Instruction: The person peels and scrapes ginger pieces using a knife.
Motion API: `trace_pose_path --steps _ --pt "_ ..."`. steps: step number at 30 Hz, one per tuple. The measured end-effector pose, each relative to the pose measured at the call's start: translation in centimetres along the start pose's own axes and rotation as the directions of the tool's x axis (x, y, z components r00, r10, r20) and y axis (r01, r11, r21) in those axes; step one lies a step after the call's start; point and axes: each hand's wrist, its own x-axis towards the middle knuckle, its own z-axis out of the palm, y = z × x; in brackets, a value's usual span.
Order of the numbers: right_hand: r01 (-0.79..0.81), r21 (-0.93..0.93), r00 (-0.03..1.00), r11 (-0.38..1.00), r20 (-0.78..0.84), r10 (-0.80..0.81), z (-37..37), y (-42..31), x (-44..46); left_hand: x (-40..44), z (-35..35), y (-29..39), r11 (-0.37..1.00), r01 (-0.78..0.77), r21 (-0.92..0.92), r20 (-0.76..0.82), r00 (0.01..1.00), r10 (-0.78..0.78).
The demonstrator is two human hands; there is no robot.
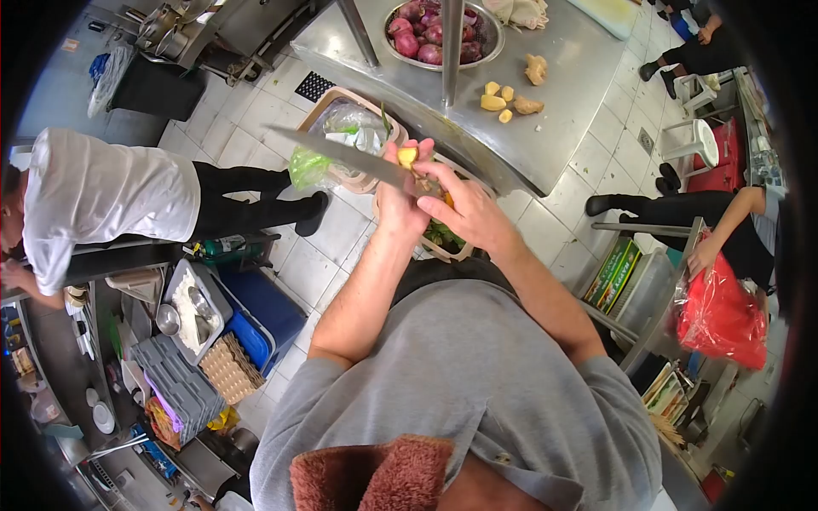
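My left hand (402,198) is closed around a piece of ginger (408,157), whose yellow flesh shows between the fingers. My right hand (467,211) grips a large knife (349,158); its handle is mostly hidden by the fingers. The blade crosses in front of my left hand and points to the upper left. Both hands are over bins beside the metal table. On the table lie peeled ginger pieces (492,102) and unpeeled ginger (536,70).
A colander (490,38) of red onions stands on the metal table (562,119). Below are a bin (328,100) with plastic bags and another bin (456,255) with scraps. A person in a white shirt (111,183) bends at the left. Another person holds a red bag (724,315) at the right.
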Motion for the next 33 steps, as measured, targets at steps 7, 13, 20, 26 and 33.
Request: trace_pose_path --steps 7,13,20,26,33 --pt "-0.021 0.071 0.995 0.997 0.098 0.014 -0.2 0.5 -0.2 0.4 -0.7 0.3 0.999 -0.037 0.0 0.048 0.998 0.037" --pt "-0.12 -0.004 0.973 0.993 0.198 0.118 -1.4 -0.6 -0.1 0.7 -1.0 0.2 0.999 -0.039 -0.014 0.076 0.996 0.04" --pt "0.071 0.037 0.996 0.997 0.059 -0.073 0.0 0.9 0.1 0.2 -0.3 -0.1 0.994 -0.103 0.03 0.071 0.992 0.1" --pt "-0.011 0.041 0.999 0.999 0.041 0.009 -0.4 1.0 0.2 0.1 0.1 -1.1 0.992 -0.116 0.04 0.049 0.992 0.114" --pt "-0.083 0.44 0.994 0.894 -0.03 0.107 -0.1 2.6 0.6 0.0 1.9 -0.8 0.997 -0.074 0.039 -0.096 0.992 0.077"
